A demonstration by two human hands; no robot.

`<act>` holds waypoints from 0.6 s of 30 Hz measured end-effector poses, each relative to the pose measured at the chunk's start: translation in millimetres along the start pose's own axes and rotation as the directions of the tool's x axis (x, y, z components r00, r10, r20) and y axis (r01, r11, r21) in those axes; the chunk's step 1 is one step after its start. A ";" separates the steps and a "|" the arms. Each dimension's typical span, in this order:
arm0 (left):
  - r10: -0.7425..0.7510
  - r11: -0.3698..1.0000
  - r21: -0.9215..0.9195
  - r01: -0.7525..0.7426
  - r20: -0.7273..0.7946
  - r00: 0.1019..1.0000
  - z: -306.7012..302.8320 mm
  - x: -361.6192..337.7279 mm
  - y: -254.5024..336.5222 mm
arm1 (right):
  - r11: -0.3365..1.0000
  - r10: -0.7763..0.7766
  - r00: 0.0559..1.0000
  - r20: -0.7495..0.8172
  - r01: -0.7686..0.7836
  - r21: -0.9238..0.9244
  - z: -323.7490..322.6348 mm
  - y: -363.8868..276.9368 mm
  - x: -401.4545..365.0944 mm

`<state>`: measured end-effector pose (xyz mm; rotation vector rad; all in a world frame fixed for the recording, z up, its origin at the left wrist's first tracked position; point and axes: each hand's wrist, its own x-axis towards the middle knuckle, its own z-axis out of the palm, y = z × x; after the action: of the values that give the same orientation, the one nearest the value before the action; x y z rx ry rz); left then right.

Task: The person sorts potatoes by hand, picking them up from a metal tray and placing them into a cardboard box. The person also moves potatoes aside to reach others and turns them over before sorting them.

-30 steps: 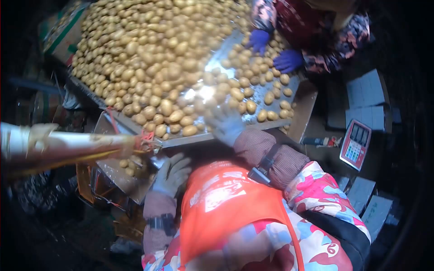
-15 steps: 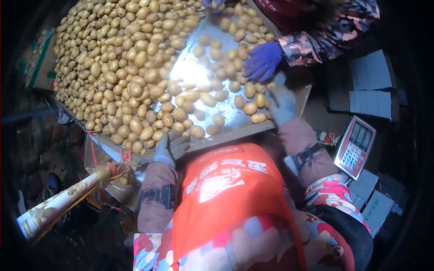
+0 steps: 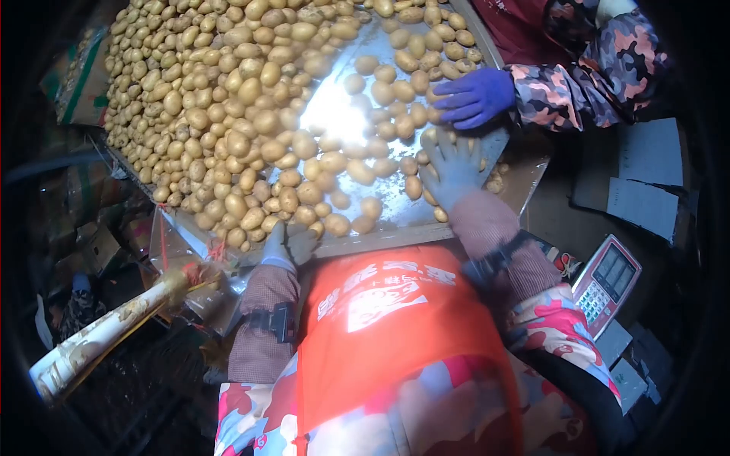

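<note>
A large heap of potatoes (image 3: 220,114) covers the left and back of a shiny metal sorting table (image 3: 403,213). My right hand (image 3: 454,169), in a grey glove, lies with fingers spread on a few potatoes near the table's right corner. At the front rim, my left hand (image 3: 289,246), also gloved, rests beside the lowest potatoes of the heap. Its thumb stands apart from the fingers, and no potato shows in its grasp. Looser potatoes (image 3: 360,172) are scattered over the metal between the heap and my right hand.
Across the corner, a co-worker's purple-gloved hand (image 3: 475,99) reaches over potatoes, close to my right hand. A digital scale (image 3: 607,285) stands at the lower right, with cardboard boxes (image 3: 645,209) behind. A worn white tube (image 3: 103,334) juts out at the lower left.
My right hand has gone from a blurred position at the table's right edge to lying spread over potatoes. The co-worker's purple glove has shifted right. My left hand stays at the front rim.
</note>
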<state>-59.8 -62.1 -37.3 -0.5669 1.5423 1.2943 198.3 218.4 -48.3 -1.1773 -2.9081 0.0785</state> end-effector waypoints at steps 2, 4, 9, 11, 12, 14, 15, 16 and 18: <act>-0.035 0.997 -0.063 0.038 0.048 0.998 -4.7 5.7 -4.5 | 0.984 -0.042 0.996 -0.082 0.056 0.167 -0.6 18.7 -38.8; -0.064 0.974 -0.209 0.090 0.124 0.990 -13.3 20.4 -7.5 | 0.968 0.010 0.994 -0.108 0.017 0.250 13.4 52.0 -50.8; -0.052 0.976 -0.204 0.073 0.106 0.993 5.6 4.8 2.3 | 0.962 0.142 0.945 -0.296 -0.061 0.265 8.3 95.8 -17.6; 0.044 0.984 -0.173 -0.037 0.036 0.998 25.0 -4.0 7.7 | 0.873 0.183 0.969 -0.165 -0.083 0.480 17.2 92.3 39.7; 0.047 0.990 -0.139 -0.039 0.058 0.997 27.7 -2.5 11.6 | 0.849 0.197 0.970 -0.142 -0.096 0.520 8.4 75.6 62.4; 0.041 0.997 -0.067 -0.034 0.108 0.993 32.6 1.0 14.6 | 0.937 0.163 0.977 -0.138 -0.110 0.331 15.9 31.5 99.3; 0.057 0.998 -0.023 -0.055 0.106 0.993 36.9 -0.4 15.3 | 0.991 0.112 0.983 -0.148 -0.101 0.083 27.8 11.4 110.0; 0.082 0.997 -0.020 -0.080 0.141 0.987 39.7 -5.9 18.8 | 0.994 0.091 0.987 -0.133 -0.081 0.077 22.0 -6.8 110.5; 0.127 0.992 -0.016 -0.126 0.215 0.968 44.3 -18.7 24.1 | 0.997 0.053 0.993 -0.101 -0.047 0.062 1.7 -30.3 96.2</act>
<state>-55.5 -18.3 -6.4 -0.3202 1.4143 1.4055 108.1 263.4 -50.0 -1.2070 -2.7684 0.1008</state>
